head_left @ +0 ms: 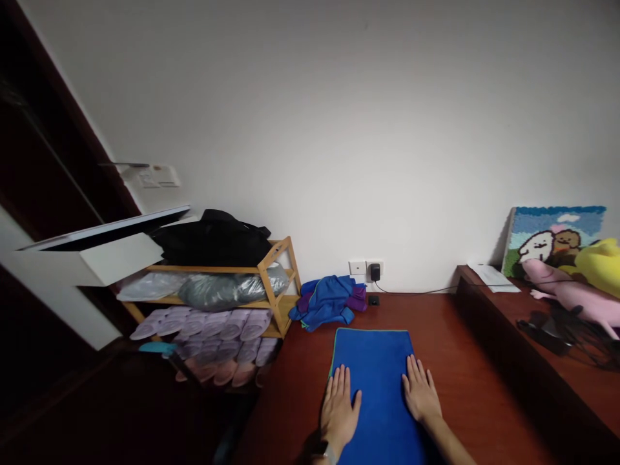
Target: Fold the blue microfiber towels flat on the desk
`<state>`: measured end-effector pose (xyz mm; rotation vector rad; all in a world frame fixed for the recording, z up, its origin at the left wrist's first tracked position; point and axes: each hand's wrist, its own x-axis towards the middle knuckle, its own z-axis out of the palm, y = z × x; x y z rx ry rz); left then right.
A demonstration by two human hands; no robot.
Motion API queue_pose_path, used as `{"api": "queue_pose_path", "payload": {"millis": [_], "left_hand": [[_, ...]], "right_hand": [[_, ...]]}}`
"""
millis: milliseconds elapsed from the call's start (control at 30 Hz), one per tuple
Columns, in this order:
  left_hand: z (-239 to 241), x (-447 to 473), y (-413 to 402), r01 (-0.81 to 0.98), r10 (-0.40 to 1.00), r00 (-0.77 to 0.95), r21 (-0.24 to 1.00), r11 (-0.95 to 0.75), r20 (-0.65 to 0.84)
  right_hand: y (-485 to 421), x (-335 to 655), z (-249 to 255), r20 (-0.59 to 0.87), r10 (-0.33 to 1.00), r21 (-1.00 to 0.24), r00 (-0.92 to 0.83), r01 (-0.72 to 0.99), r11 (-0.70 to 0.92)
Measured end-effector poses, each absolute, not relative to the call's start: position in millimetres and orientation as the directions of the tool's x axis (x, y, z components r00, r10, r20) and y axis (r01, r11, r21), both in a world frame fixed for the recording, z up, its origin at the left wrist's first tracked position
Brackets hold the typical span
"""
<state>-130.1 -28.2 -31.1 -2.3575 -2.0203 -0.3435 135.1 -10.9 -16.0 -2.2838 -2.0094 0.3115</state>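
A blue cloth point(375, 394) with green edging lies spread flat on the reddish-brown wooden table point(465, 387). My left hand point(340, 407) rests flat on its left edge, fingers stretched forward and thumb apart. On the right edge lies my right hand point(421, 391), also flat with the fingers out. Neither hand holds anything. The near end of the cloth runs out of view at the bottom. Beyond it, against the wall, sits a crumpled heap of blue and purple cloths point(329, 300).
Left of the table stands a wooden rack point(268, 284) with several slippers point(208, 323), plastic-wrapped items and a black bag point(213, 239). A black plug point(374, 272) sits in the wall socket, its cable running right. Plush toys point(571, 294) and a picture point(552, 239) occupy a raised surface at right.
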Motion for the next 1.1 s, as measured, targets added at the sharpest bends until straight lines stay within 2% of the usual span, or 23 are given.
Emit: {"api": "queue_pose_path", "payload": {"millis": [200,433,500,667,733,833,1000,1100], "left_hand": [[-38.2,-121.4,-25.3,0.981,0.970,0.128,0.118,-0.155,0.207],[-27.9,-122.3,-23.5,0.978,0.966,0.156,0.105,-0.180,0.206],[-23.6,-100.8,-29.2,0.966,0.954,0.202,0.117,-0.232,0.220],[-19.9,-13.7,-58.8,0.823,0.840,0.477,0.204,-0.530,0.258],[-21.4,0.3,-67.7,0.790,0.820,0.520,0.229,-0.568,0.239],[-29.0,-26.5,-74.0,0.823,0.843,0.487,0.202,-0.531,0.230],[-53.6,-127.1,-85.3,0.943,0.941,0.268,0.147,-0.300,0.205],[-61.6,-157.4,-96.1,0.963,0.955,0.212,0.123,-0.240,0.208]], "right_hand": [[-54.6,133.8,-16.2,-0.033,0.996,-0.262,0.089,0.960,-0.094],[-78.0,129.1,-16.5,-0.068,0.994,-0.253,0.088,0.962,-0.103],[-76.6,129.0,-15.1,-0.064,0.994,-0.261,0.091,0.960,-0.105],[-76.6,133.2,-21.4,-0.058,0.998,-0.266,0.029,0.963,-0.044],[-77.6,134.4,-23.5,-0.052,0.999,-0.260,0.000,0.966,-0.013],[-77.9,133.3,-22.2,-0.052,0.998,-0.250,0.032,0.967,-0.044],[-75.1,129.4,-14.2,-0.052,0.994,-0.263,0.099,0.959,-0.109],[-76.1,129.2,-10.0,-0.080,0.991,-0.260,0.103,0.958,-0.121]]}}
